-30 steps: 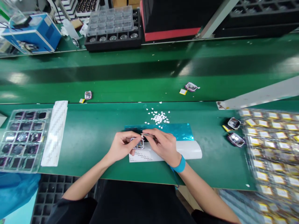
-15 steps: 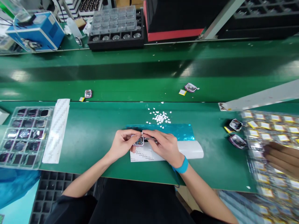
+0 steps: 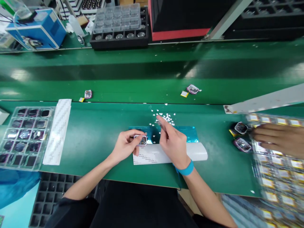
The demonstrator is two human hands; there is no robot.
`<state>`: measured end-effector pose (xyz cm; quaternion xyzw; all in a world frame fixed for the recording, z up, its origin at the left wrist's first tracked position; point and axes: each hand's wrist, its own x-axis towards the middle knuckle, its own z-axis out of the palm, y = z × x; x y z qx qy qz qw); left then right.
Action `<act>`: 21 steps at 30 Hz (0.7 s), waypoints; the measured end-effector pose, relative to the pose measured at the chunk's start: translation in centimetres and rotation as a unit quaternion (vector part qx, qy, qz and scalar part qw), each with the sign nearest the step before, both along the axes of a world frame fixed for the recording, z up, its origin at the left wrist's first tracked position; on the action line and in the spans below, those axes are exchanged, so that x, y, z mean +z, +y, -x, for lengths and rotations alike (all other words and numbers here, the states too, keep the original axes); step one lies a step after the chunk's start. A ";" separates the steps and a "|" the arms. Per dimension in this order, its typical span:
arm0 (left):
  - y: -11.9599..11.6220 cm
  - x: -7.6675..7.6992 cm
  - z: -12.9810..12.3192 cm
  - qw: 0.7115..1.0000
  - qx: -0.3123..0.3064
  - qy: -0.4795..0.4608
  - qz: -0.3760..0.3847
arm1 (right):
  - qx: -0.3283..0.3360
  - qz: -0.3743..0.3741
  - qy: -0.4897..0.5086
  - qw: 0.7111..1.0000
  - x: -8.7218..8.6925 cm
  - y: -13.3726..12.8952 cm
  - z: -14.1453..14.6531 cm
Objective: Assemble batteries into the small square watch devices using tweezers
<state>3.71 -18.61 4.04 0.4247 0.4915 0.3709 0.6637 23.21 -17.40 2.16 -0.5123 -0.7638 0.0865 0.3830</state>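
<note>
Front edge of the green worktop (image 3: pixel 95 133) runs along the near side of the blue film (image 3: pixel 191 134); wide stretch of surface left of the film, reaching to a long white liner strip (image 3: pixel 63 133); another stretch right of it, reaching to two opened watch cases (image 3: pixel 241 145); a curled white sheet (image 3: pixel 197 152) lies directly on the film's near side

Left hand (image 3: pixel 129 142) at the film's left end, thumb and fingers clamped on a small square watch case (image 3: pixel 143 140), circuitry facing up

Right hand (image 3: pixel 173 141) over the film's middle, forefinger stretched toward loose white pieces (image 3: pixel 168 118) just beyond the film's far edge; slim grey tool (image 3: pixel 159 123) shows beneath that finger, too small to tell whether it is pinched; blue band (image 3: pixel 187 167) round the wrist

Far left of the film: clear compartment tray (image 3: pixel 52 115), dark square watch bodies in its cells

Far right of it: clear battery tray (image 3: pixel 257 172), yellow-edged white cells in rows, a co-worker's hand (image 3: pixel 276 139) above

Well beyond the film, leftward: black tray (image 3: pixel 95 45) with round clear pieces in front pockets, clear moulded tray (image 3: pixel 116 19) resting on top
</note>
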 end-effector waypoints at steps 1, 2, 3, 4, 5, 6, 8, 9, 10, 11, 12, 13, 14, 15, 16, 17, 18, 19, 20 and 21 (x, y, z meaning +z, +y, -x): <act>0.0 0.1 0.0 1.000 0.002 -0.004 0.000 | -0.007 0.005 0.008 1.000 0.2 0.1 -0.1; 0.0 0.1 0.0 1.000 0.008 -0.011 0.001 | 0.001 0.009 0.014 1.000 0.3 0.2 -0.2; 0.0 0.2 0.0 1.000 0.014 -0.020 0.002 | 0.025 0.012 0.013 1.000 0.4 0.2 -0.2; 0.0 0.2 0.0 0.999 0.019 -0.029 0.004 | 0.060 0.015 0.007 0.998 0.5 0.1 -0.2; 0.1 0.2 0.0 0.999 0.022 -0.039 0.005 | 0.099 0.017 -0.005 0.995 0.5 0.0 -0.3; 0.1 0.2 0.0 0.999 0.021 -0.045 0.007 | 0.131 0.014 -0.021 0.991 0.4 -0.1 -0.3; 0.1 0.1 0.0 0.999 0.011 -0.051 0.009 | 0.160 -0.009 -0.054 0.986 0.3 -0.3 -0.3; 0.1 0.1 0.0 0.999 0.009 -0.052 0.007 | 0.157 -0.026 -0.069 0.985 0.2 -0.4 -0.3; 0.1 0.0 0.0 0.999 0.009 -0.051 0.005 | 0.148 -0.042 -0.078 0.985 0.1 -0.5 -0.4; 0.1 0.0 0.0 0.999 0.008 -0.049 0.001 | 0.140 -0.054 -0.084 0.985 0.0 -0.5 -0.4; 0.1 0.0 0.0 0.999 0.009 -0.046 -0.003 | 0.136 -0.061 -0.085 0.985 -0.1 -0.5 -0.4; 0.0 0.0 0.0 0.999 0.010 -0.041 -0.008 | 0.136 -0.064 -0.082 0.985 -0.1 -0.5 -0.5; 0.0 0.0 0.0 0.999 0.013 -0.033 -0.016 | 0.139 -0.066 -0.073 0.985 -0.1 -0.5 -0.5; -0.1 0.0 0.0 0.999 0.016 -0.022 -0.024 | 0.146 -0.067 -0.062 0.985 -0.1 -0.6 -0.5; -0.2 -0.1 0.0 0.999 0.020 -0.005 -0.036 | 0.153 -0.066 -0.053 0.985 0.0 -0.6 -0.4; -0.3 -0.1 0.0 0.998 0.023 0.018 -0.049 | 0.160 -0.062 -0.047 0.984 0.0 -0.6 -0.4; -0.5 -0.2 -0.1 0.997 0.022 0.044 -0.063 | 0.168 -0.058 -0.044 0.983 0.0 -0.7 -0.3; -0.6 -0.3 -0.1 0.995 0.016 0.069 -0.076 | 0.176 -0.052 -0.045 0.982 0.1 -0.8 -0.3; -0.8 -0.4 -0.1 0.992 0.009 0.087 -0.088 | 0.183 -0.047 -0.049 0.981 0.1 -0.9 -0.2; -1.0 -0.5 -0.2 0.990 0.003 0.096 -0.100 | 0.189 -0.044 -0.053 0.980 0.1 -1.0 -0.1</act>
